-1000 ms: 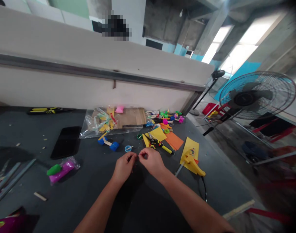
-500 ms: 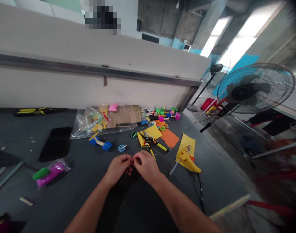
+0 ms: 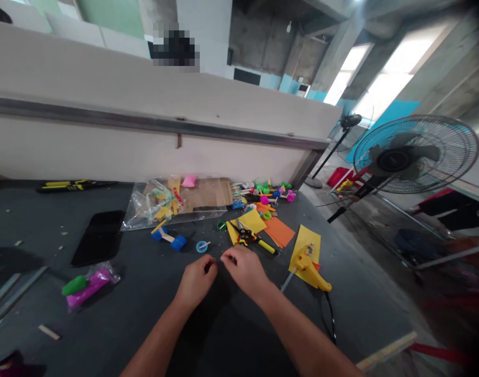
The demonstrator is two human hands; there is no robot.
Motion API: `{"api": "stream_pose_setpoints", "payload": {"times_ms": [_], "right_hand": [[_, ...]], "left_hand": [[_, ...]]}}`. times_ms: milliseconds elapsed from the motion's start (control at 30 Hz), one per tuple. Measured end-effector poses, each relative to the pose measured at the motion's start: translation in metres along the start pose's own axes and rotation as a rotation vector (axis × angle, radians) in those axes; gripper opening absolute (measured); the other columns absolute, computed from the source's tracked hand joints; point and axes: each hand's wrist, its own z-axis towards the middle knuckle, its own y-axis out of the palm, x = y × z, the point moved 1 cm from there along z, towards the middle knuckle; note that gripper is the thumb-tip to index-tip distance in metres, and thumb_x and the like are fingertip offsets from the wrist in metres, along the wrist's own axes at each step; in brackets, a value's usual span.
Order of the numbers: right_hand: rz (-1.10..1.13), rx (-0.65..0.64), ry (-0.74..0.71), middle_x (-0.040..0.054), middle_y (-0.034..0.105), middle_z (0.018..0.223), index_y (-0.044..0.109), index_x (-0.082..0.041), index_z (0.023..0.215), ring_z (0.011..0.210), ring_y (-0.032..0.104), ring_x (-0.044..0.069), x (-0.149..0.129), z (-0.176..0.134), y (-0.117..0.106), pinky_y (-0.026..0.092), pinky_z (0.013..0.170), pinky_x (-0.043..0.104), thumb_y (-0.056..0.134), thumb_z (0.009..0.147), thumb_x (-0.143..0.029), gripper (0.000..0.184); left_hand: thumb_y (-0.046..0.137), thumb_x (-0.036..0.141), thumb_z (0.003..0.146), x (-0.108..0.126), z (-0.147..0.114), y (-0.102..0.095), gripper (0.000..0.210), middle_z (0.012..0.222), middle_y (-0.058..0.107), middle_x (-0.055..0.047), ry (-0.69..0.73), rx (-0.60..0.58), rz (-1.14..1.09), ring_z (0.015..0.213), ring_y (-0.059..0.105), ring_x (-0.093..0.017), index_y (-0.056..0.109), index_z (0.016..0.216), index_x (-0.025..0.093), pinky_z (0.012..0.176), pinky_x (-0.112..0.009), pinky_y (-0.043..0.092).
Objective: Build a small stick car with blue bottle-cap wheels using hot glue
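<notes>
My left hand is closed over the dark table, thumb against the curled fingers. Just to its right, a small gap away, my right hand is also closed, its fingertips pinched toward the left hand. Whatever either hand pinches is too small or hidden to make out. Beyond the left hand lies a blue ring with a small stick across it. A blue piece with wooden sticks rests farther left. Black-and-yellow pliers lie past my right hand on yellow paper.
A yellow glue gun with a black cord is at the right on yellow paper. Orange paper, a plastic bag and colourful small parts line the back. At left are a black phone and purple clay packet.
My hands have drawn slightly apart; their fingertips met before and now leave a small gap. The whole view has shifted a little, so things appear lower and farther right.
</notes>
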Motion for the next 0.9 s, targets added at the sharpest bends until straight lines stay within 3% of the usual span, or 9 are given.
{"api": "stream_pose_setpoints", "payload": {"times_ms": [133, 267, 467, 633, 767, 833, 900], "right_hand": [[-0.374, -0.155, -0.045, 0.0064, 0.066, 0.096, 0.064, -0.020, 0.101, 0.092, 0.060, 0.017, 0.017, 0.054, -0.017, 0.042, 0.077, 0.025, 0.040, 0.095, -0.025, 0.024], [-0.460, -0.272, -0.114, 0.0094, 0.066, 0.092, 0.068, -0.017, 0.093, 0.091, 0.061, 0.020, 0.030, 0.096, -0.005, 0.043, 0.074, 0.026, 0.045, 0.091, -0.019, 0.023], [-0.430, -0.374, -0.227, 0.0127, 0.067, 0.089, 0.068, -0.014, 0.081, 0.091, 0.061, 0.023, 0.037, 0.114, 0.012, 0.044, 0.076, 0.030, 0.052, 0.083, -0.013, 0.016], [-0.291, -0.289, -0.211, 0.0123, 0.066, 0.095, 0.064, -0.014, 0.087, 0.094, 0.060, 0.023, 0.028, 0.112, 0.002, 0.045, 0.080, 0.032, 0.055, 0.078, -0.014, 0.012], [-0.145, -0.175, -0.109, 0.0066, 0.066, 0.085, 0.056, -0.014, 0.101, 0.074, 0.062, 0.015, 0.018, 0.097, -0.016, 0.049, 0.067, 0.027, 0.041, 0.086, -0.015, 0.021], [0.116, -0.167, -0.029, 0.0041, 0.066, 0.084, 0.053, -0.015, 0.108, 0.065, 0.061, 0.011, 0.013, 0.090, -0.029, 0.049, 0.056, 0.022, 0.037, 0.088, -0.017, 0.026], [0.558, -0.185, 0.062, 0.0029, 0.065, 0.084, 0.053, -0.017, 0.111, 0.064, 0.061, 0.011, 0.009, 0.085, -0.041, 0.049, 0.049, 0.020, 0.045, 0.085, -0.021, 0.028]], "left_hand": [[0.039, 0.040, 0.086, -0.003, 0.002, 0.001, 0.036, 0.054, 0.049, 0.002, 0.123, 0.002, 0.210, 0.054, 0.048, -0.012, 0.045, 0.057, 0.020, 0.054, -0.024, 0.026], [0.038, 0.042, 0.088, -0.007, 0.002, 0.003, 0.038, 0.057, 0.051, 0.002, 0.210, -0.010, 0.193, 0.058, 0.050, -0.013, 0.046, 0.059, 0.020, 0.056, -0.023, 0.028], [0.039, 0.039, 0.088, -0.008, 0.001, 0.002, 0.037, 0.058, 0.052, 0.002, 0.222, -0.036, 0.153, 0.057, 0.048, -0.012, 0.049, 0.060, 0.019, 0.055, -0.024, 0.027], [0.038, 0.039, 0.088, -0.008, 0.002, 0.003, 0.036, 0.058, 0.051, 0.002, 0.216, -0.031, 0.147, 0.057, 0.047, -0.012, 0.049, 0.059, 0.019, 0.055, -0.024, 0.026], [0.038, 0.038, 0.088, -0.008, 0.002, 0.002, 0.034, 0.061, 0.053, 0.001, 0.203, -0.022, 0.110, 0.058, 0.049, -0.013, 0.050, 0.063, 0.020, 0.056, -0.024, 0.029], [0.037, 0.038, 0.089, -0.007, 0.003, 0.000, 0.032, 0.065, 0.056, 0.000, 0.199, -0.014, 0.062, 0.062, 0.051, -0.014, 0.052, 0.068, 0.020, 0.058, -0.023, 0.032], [0.036, 0.037, 0.089, -0.007, 0.003, 0.000, 0.030, 0.067, 0.057, 0.000, 0.200, -0.020, 0.043, 0.063, 0.051, -0.014, 0.053, 0.070, 0.020, 0.059, -0.023, 0.033]]}}
